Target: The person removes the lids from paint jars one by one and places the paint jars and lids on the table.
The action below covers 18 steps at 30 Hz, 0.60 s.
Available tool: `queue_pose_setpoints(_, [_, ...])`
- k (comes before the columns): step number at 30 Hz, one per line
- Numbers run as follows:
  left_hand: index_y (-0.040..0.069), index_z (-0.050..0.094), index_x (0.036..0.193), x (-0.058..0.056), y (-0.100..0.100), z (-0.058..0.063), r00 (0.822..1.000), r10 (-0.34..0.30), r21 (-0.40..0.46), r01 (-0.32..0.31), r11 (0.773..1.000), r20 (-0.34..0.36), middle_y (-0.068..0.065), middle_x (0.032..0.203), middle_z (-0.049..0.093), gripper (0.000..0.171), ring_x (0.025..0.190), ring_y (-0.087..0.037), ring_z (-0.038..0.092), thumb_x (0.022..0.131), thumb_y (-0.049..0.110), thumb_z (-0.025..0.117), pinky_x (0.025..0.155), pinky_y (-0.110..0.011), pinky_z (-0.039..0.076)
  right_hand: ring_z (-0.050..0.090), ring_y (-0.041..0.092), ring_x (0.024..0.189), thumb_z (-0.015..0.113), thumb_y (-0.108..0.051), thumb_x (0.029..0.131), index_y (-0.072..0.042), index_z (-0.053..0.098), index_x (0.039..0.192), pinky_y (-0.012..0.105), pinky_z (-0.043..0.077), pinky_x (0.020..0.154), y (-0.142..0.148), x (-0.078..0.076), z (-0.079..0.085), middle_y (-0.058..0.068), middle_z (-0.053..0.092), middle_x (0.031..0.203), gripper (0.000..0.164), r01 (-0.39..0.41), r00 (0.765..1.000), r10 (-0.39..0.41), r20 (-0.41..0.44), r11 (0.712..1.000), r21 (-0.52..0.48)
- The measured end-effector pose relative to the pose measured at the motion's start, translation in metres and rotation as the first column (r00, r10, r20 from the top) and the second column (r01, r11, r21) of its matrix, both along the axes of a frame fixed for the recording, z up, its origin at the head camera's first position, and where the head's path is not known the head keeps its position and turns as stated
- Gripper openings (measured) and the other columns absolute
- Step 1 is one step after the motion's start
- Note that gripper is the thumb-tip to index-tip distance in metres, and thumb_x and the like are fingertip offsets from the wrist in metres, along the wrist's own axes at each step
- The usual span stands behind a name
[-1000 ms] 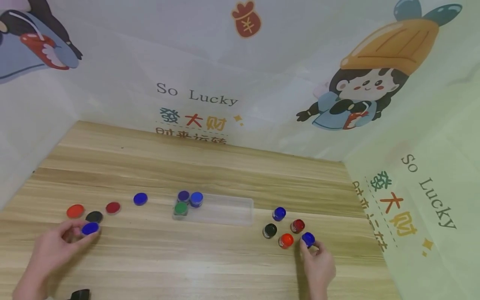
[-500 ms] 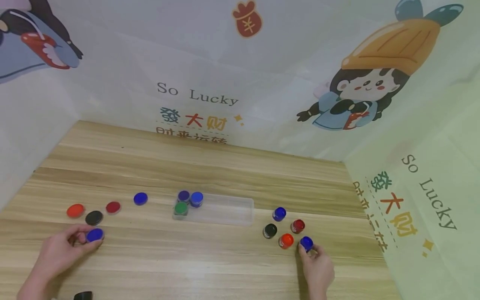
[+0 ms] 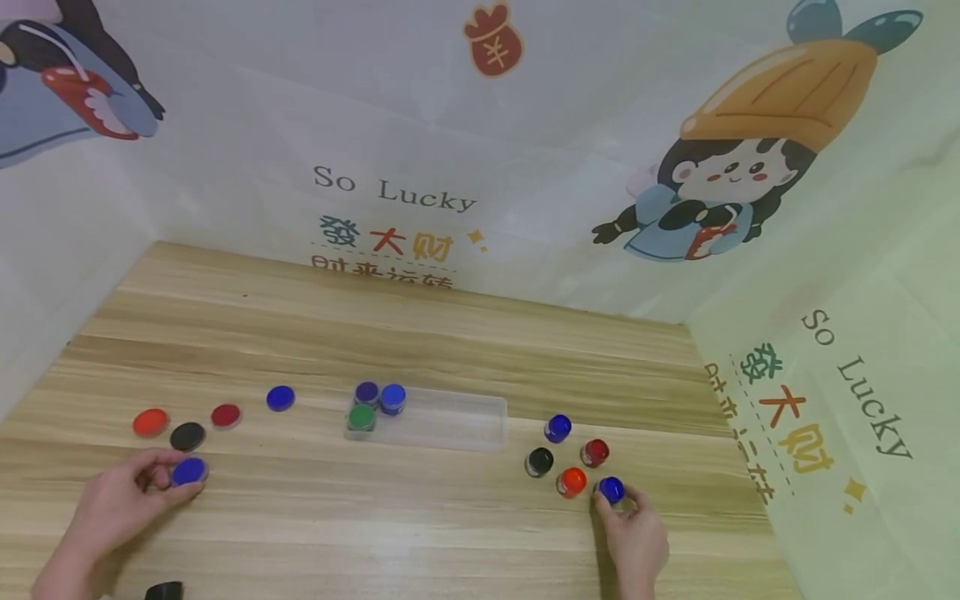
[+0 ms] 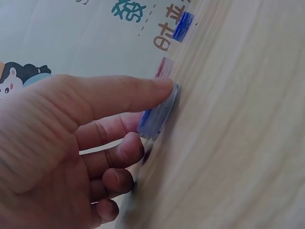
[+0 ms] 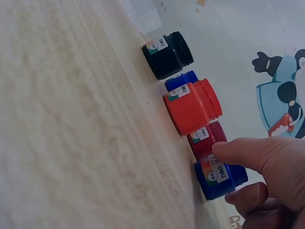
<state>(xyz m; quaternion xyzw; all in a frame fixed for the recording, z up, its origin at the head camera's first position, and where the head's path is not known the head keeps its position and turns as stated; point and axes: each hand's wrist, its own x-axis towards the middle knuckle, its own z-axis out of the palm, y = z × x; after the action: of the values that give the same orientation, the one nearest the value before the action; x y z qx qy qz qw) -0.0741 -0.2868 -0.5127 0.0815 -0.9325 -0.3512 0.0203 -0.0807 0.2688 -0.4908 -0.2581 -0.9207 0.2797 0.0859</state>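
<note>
My left hand (image 3: 120, 504) pinches a blue jar lid (image 3: 190, 472) between thumb and fingers, low over the table's left side. In the left wrist view the lid (image 4: 159, 117) is edge-on, close to the wood; whether it touches cannot be told. Beside it lie a black lid (image 3: 187, 436), an orange-red lid (image 3: 151, 422), a dark red lid (image 3: 226, 416) and another blue lid (image 3: 281, 398). On the right, my right hand (image 3: 639, 537) holds an uncapped blue paint jar (image 3: 611, 490) by its sides. That jar (image 5: 213, 177) stands on the table in the right wrist view.
Near the right hand stand open jars: orange-red (image 3: 572, 482), dark red (image 3: 595, 452), black (image 3: 539, 462) and blue (image 3: 558, 428). A clear plastic tray (image 3: 450, 421) in the middle holds capped green, purple and blue jars at its left end. Printed cloth (image 3: 525, 208) walls the table.
My left hand has shifted slightly nearer and to the right with the blue lid, uncovering more of the black lid. The right hand has drawn the blue jar a little nearer.
</note>
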Motion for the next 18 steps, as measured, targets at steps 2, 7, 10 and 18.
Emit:
queue_pose_setpoints(2, [0.0, 0.064, 0.104, 0.0, 0.0, 0.001, 1.0, 0.006, 0.004, -0.006, 1.0, 0.023, 0.001, 0.076, 0.052, 0.046, 0.063, -0.006, 0.039, 0.077, 0.035, 0.077, 0.057, -0.024, 0.03, 0.044, 0.014, 0.047, 0.074, -0.035, 0.078, 0.005, 0.058, 0.118, 0.029, 0.03, 0.046, -0.001, -0.001, 0.001, 0.003, 0.056, 0.058, 0.058, 0.003, 1.0, -0.003, -0.018, 1.0, -0.002])
queue_pose_setpoints(7, [-0.001, 0.063, 0.108, 0.0, 0.001, 0.007, 0.999, 0.031, 0.019, -0.031, 0.999, 0.034, 0.0, 0.079, 0.051, 0.051, 0.065, -0.007, 0.039, 0.081, 0.041, 0.072, 0.057, -0.023, 0.03, 0.039, 0.011, 0.045, 0.074, -0.031, 0.078, 0.002, 0.061, 0.115, 0.029, 0.028, 0.046, -0.009, -0.004, 0.005, -0.004, 0.046, 0.05, 0.051, 0.009, 0.992, -0.007, -0.13, 1.0, 0.013])
queue_pose_setpoints(10, [0.0, 0.064, 0.107, -0.004, 0.008, 0.011, 0.998, 0.04, 0.042, -0.038, 0.998, -0.043, 0.0, 0.077, 0.049, 0.046, 0.064, -0.006, 0.04, 0.081, 0.037, 0.072, 0.056, -0.021, 0.03, 0.038, 0.01, 0.043, 0.075, -0.024, 0.078, 0.001, 0.065, 0.107, 0.027, 0.028, 0.045, -0.017, -0.008, 0.008, -0.006, 0.044, 0.047, 0.04, 0.01, 0.973, -0.002, -0.229, 0.999, 0.034])
queue_pose_setpoints(18, [-0.005, 0.061, 0.111, -0.035, 0.039, 0.028, 0.98, -0.121, 0.125, 0.141, 0.982, -0.158, 0.001, 0.073, 0.049, 0.043, 0.064, -0.005, 0.041, 0.08, 0.021, 0.075, 0.058, -0.018, 0.034, 0.033, 0.003, 0.04, 0.076, -0.012, 0.076, 0.0, 0.068, 0.097, 0.024, 0.026, 0.041, -0.046, -0.026, 0.017, -0.005, 0.044, 0.048, 0.026, -0.085, 0.923, 0.087, -0.375, 0.996, 0.02])
